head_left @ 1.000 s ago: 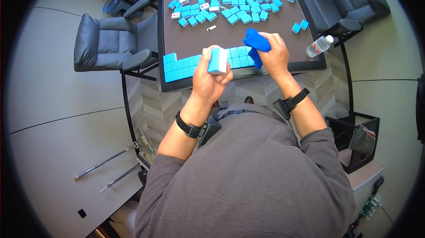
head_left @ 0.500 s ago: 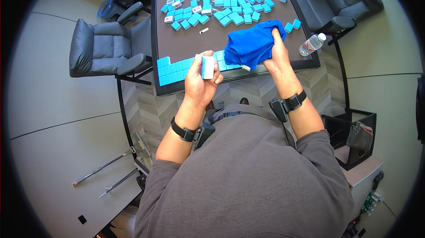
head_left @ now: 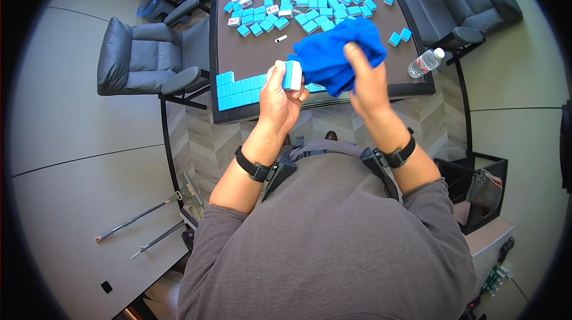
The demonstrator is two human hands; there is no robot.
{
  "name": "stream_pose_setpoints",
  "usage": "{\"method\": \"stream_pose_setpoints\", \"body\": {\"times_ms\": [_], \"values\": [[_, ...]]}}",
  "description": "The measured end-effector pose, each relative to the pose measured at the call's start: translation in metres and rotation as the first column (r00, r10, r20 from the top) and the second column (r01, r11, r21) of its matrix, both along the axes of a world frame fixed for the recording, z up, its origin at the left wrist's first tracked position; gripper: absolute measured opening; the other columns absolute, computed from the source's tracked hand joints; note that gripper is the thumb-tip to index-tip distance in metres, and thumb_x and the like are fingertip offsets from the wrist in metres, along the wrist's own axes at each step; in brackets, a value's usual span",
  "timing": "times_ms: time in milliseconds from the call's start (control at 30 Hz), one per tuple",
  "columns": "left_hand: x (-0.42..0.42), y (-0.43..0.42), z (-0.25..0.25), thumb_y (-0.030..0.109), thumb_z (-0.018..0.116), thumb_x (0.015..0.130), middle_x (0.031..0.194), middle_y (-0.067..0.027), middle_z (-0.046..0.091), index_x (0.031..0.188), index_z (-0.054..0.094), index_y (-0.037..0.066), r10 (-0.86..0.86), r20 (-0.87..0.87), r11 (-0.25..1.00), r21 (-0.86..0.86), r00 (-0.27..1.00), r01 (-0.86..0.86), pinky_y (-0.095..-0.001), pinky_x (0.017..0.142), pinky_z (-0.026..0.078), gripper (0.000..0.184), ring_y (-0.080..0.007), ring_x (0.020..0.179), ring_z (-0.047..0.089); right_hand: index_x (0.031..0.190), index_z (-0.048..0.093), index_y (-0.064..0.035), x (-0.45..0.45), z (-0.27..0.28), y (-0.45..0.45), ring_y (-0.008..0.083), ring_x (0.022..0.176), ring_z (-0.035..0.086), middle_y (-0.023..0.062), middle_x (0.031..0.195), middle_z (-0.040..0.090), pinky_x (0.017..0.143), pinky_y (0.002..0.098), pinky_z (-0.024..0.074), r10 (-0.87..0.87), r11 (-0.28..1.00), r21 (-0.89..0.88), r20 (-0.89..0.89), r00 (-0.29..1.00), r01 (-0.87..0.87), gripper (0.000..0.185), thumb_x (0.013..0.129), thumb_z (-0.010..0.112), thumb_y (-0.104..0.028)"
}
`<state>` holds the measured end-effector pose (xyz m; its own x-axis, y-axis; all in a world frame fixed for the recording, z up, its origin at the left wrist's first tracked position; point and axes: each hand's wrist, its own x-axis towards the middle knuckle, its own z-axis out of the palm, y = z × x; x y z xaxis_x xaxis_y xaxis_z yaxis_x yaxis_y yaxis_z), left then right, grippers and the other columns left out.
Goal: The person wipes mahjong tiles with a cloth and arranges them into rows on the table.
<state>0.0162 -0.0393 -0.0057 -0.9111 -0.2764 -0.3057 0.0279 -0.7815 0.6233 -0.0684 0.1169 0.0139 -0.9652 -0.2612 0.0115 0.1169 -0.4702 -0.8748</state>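
Between the thumb and fingers of my left hand (head_left: 277, 105) is a blue-and-white mahjong tile (head_left: 292, 76), held upright above the table's near edge. I cannot tell whether it is one tile or more. My right hand (head_left: 370, 88), a little blurred, grips a bunched blue cloth (head_left: 333, 55). The cloth's left side comes up against the tile, or very near it. Below my hands, rows of mahjong tiles (head_left: 241, 91) lie blue side up along the near edge, partly hidden by the cloth and my left hand.
Many loose mahjong tiles (head_left: 307, 1) are scattered over the far part of the brown table (head_left: 250, 55). A water bottle (head_left: 425, 63) stands at its right corner. Grey armchairs (head_left: 149, 58) flank the table. A black open box (head_left: 476, 192) is at my right.
My right hand has moved left with the cloth, bringing it up to the tile. My left hand has risen slightly to the right and turned the tile. The view has shifted a little.
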Motion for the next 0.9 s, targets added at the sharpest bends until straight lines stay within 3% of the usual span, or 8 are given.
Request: {"method": "stream_pose_setpoints", "body": {"times_ms": [67, 133, 233, 300, 333, 400, 667, 900], "values": [[-0.003, -0.002, -0.004, 0.038, 0.045, 0.109, 0.082, -0.0057, 0.056, 0.109, 0.051, 0.012, -0.009, 0.018, 1.000, 0.016, 1.000, 0.009, -0.0315, 0.058, 0.041, 0.027, -0.0138, 0.060, 0.048, 0.117, 0.060, -0.0069, 0.033, 0.021, -0.002, 0.0214, 0.097, 0.065, 0.0077, 0.111, 0.065, 0.090, 0.0345, 0.0516, 0.034, 0.977, 0.212, -0.268, 0.963, 0.024, 0.033, 0.088, 0.074, -0.011], [-0.003, -0.001, -0.002, 0.039, 0.045, 0.109, 0.083, -0.0051, 0.056, 0.108, 0.050, 0.012, -0.025, 0.026, 1.000, 0.003, 0.999, 0.025, -0.0321, 0.060, 0.044, 0.027, -0.0139, 0.064, 0.051, 0.111, 0.061, -0.0090, 0.039, 0.030, -0.007, 0.0293, 0.095, 0.063, 0.0101, 0.105, 0.063, 0.085, 0.0380, 0.0514, 0.085, 0.890, 0.298, -0.851, 0.518, 0.344, 0.038, 0.077, 0.079, -0.012], [-0.002, 0.019, 0.014, 0.036, 0.045, 0.109, 0.089, -0.0056, 0.056, 0.108, 0.050, 0.012, 0.076, 0.083, 0.992, -0.110, 0.994, -0.067, -0.0294, 0.062, 0.047, 0.025, -0.0142, 0.070, 0.054, 0.106, 0.062, -0.0127, 0.040, 0.005, -0.011, 0.0342, 0.089, 0.059, 0.0117, 0.098, 0.060, 0.077, 0.0406, 0.0498, 0.157, 0.832, 0.306, -0.930, 0.332, 0.463, 0.040, 0.070, 0.081, -0.014], [0.000, 0.027, 0.022, 0.035, 0.045, 0.109, 0.093, -0.0059, 0.057, 0.108, 0.050, 0.011, 0.148, 0.109, 0.974, -0.188, 0.983, -0.126, -0.0275, 0.064, 0.049, 0.023, -0.0144, 0.074, 0.057, 0.108, 0.059, -0.0099, 0.020, -0.015, -0.014, 0.0348, 0.087, 0.062, 0.0142, 0.099, 0.062, 0.078, 0.0415, 0.0518, 0.059, 0.813, 0.328, -0.868, 0.494, 0.480, 0.037, 0.076, 0.078, -0.014], [0.013, 0.006, 0.009, 0.034, 0.050, 0.108, 0.089, -0.0058, 0.057, 0.109, 0.050, 0.012, -0.129, -0.025, 0.978, -0.169, 0.991, 0.123, -0.0285, 0.052, 0.043, 0.022, -0.0137, 0.063, 0.054, 0.109, 0.058, -0.0084, 0.007, -0.031, -0.017, 0.0331, 0.086, 0.064, 0.0146, 0.098, 0.063, 0.078, 0.0415, 0.0525, -0.027, 0.810, 0.340, -0.792, 0.609, 0.478, 0.036, 0.078, 0.076, -0.014], [0.023, 0.022, 0.033, 0.035, 0.053, 0.106, 0.085, -0.0052, 0.057, 0.110, 0.051, 0.012, -0.310, -0.095, 0.915, -0.301, 0.946, 0.270, -0.0281, 0.046, 0.037, 0.024, -0.0126, 0.055, 0.049, 0.117, 0.059, -0.0043, -0.023, -0.057, -0.018, 0.0171, 0.091, 0.065, 0.0075, 0.099, 0.069, 0.080, 0.0351, 0.0536, -0.141, 0.832, 0.481, -0.295, 0.945, 0.275, 0.034, 0.089, 0.073, -0.017], [0.017, -0.001, 0.021, 0.037, 0.049, 0.107, 0.087, -0.0040, 0.055, 0.117, 0.054, 0.011, -0.043, 0.008, 0.995, -0.095, 0.999, 0.044, -0.0327, 0.057, 0.042, 0.029, -0.0141, 0.067, 0.050, 0.131, 0.056, -0.0032, -0.027, -0.033, 0.017, 0.0204, 0.109, 0.065, 0.0097, 0.120, 0.065, 0.097, 0.0377, 0.0528, -0.093, 0.984, -0.123, 0.256, 0.962, 0.128, 0.033, 0.100, 0.059, -0.015], [0.010, -0.001, -0.002, 0.035, 0.043, 0.108, 0.082, -0.0051, 0.056, 0.110, 0.055, 0.012, -0.086, -0.012, 0.996, -0.039, 0.996, 0.086, -0.0320, 0.053, 0.041, 0.026, -0.0138, 0.058, 0.048, 0.115, 0.060, -0.0053, 0.028, 0.022, 0.005, 0.0192, 0.098, 0.066, 0.0068, 0.109, 0.067, 0.087, 0.0345, 0.0526, 0.027, 0.976, 0.218, -0.234, 0.972, 0.026, 0.030, 0.090, 0.075, -0.013]]}}
